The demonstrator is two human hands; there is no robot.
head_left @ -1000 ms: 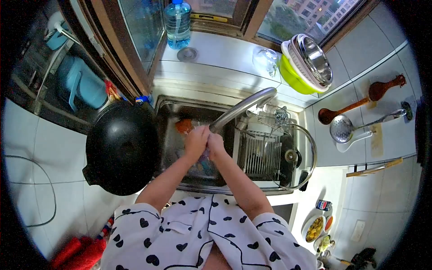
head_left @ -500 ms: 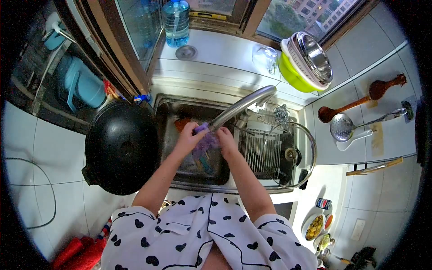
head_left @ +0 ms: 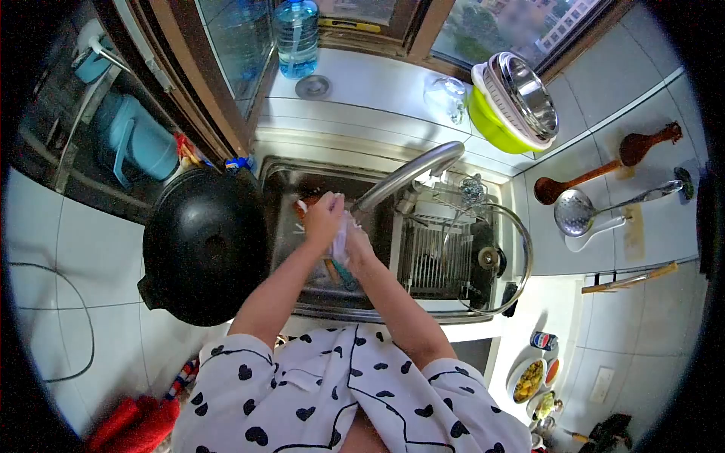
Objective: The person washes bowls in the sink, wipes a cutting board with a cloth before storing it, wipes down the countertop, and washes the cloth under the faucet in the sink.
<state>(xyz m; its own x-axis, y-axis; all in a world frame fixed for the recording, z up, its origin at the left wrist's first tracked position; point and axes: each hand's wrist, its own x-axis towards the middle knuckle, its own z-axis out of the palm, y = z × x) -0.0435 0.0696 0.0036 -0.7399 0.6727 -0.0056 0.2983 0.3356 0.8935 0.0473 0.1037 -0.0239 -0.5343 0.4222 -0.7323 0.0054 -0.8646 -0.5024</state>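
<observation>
Over the metal sink [head_left: 302, 298], my left hand [head_left: 325, 220] and my right hand [head_left: 356, 248] are close together beneath the curved faucet [head_left: 408, 175]. A light purple cloth [head_left: 340, 240] is bunched between them, and the fingers of both hands are closed round it. Part of the cloth is hidden by the fingers. Below the hands, in the basin, lies a greenish item [head_left: 345, 276] that I cannot make out. An orange-brown thing [head_left: 300, 209] shows just left of my left hand.
A large black wok [head_left: 205, 245] stands left of the sink. Right of the basin are a dish rack [head_left: 434, 257] and a glass lid [head_left: 526, 260]. Nested bowls [head_left: 502, 121] and a blue bottle [head_left: 297, 41] sit along the windowsill. Ladles [head_left: 575, 214] hang on the right wall.
The hands were together, then apart with the purple cloth spread between them. Now they are close together again, with the cloth bunched up and my left hand above my right.
</observation>
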